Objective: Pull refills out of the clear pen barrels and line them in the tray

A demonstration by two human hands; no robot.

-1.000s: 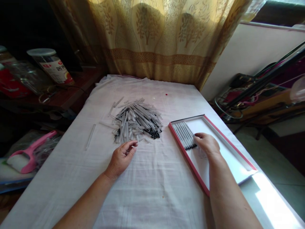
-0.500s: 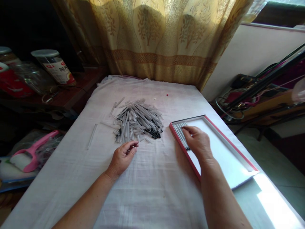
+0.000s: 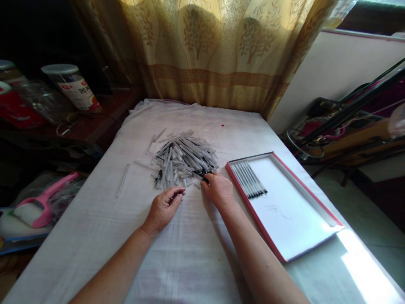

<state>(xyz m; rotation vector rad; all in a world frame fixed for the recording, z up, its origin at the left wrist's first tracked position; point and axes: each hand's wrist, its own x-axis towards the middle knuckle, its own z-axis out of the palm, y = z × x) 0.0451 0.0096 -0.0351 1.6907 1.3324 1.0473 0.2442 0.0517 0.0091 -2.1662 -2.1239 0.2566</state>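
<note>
A heap of clear pen refills with black tips [image 3: 183,158] lies in the middle of a table under a white cloth [image 3: 190,253]. My right hand [image 3: 217,189] is at the heap's near right edge, fingers pinched on the black end of one refill. My left hand [image 3: 164,206] rests on the cloth just below the heap, its fingers curled loosely, seemingly around a thin refill that I cannot see well. To the right lies a shallow white tray with a red rim [image 3: 286,211]. Several refills [image 3: 249,180] are lined up side by side at its far left.
One loose refill [image 3: 122,180] lies apart on the left. Jars [image 3: 71,86] stand on a dark shelf at the left, with a pink-handled tool [image 3: 41,202] below. A patterned curtain [image 3: 205,55] hangs behind the table. Cables and a stand clutter the right.
My right hand left the row of refills in the tray and moved left to the heap, where it now pinches a refill. My left hand stayed put.
</note>
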